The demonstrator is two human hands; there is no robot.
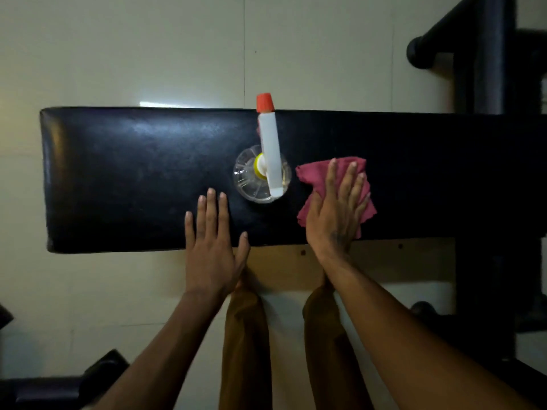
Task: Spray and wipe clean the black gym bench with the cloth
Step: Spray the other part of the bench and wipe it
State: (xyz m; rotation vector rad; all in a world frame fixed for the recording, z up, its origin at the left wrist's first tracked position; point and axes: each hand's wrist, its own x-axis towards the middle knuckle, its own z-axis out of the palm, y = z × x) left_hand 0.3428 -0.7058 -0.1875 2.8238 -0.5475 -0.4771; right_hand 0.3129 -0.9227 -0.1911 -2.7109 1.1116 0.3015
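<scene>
The black gym bench (pixel 124 179) runs across the view from left to right. A clear spray bottle (pixel 268 152) with a white head and an orange nozzle cap stands upright at its middle. To its right lies a red cloth (pixel 313 173), and my right hand (pixel 337 208) presses flat on it with fingers stretched out. My left hand (pixel 211 241) rests flat on the bench's near edge, left of the bottle, fingers apart, holding nothing.
A black metal frame (pixel 491 69) of gym equipment rises at the right. A brown board (pixel 284 267) sits under the bench's near edge. My legs (pixel 245 335) stand below. Dark equipment (pixel 59 386) shows at bottom left. Pale tiled floor (pixel 148 54) surrounds the bench.
</scene>
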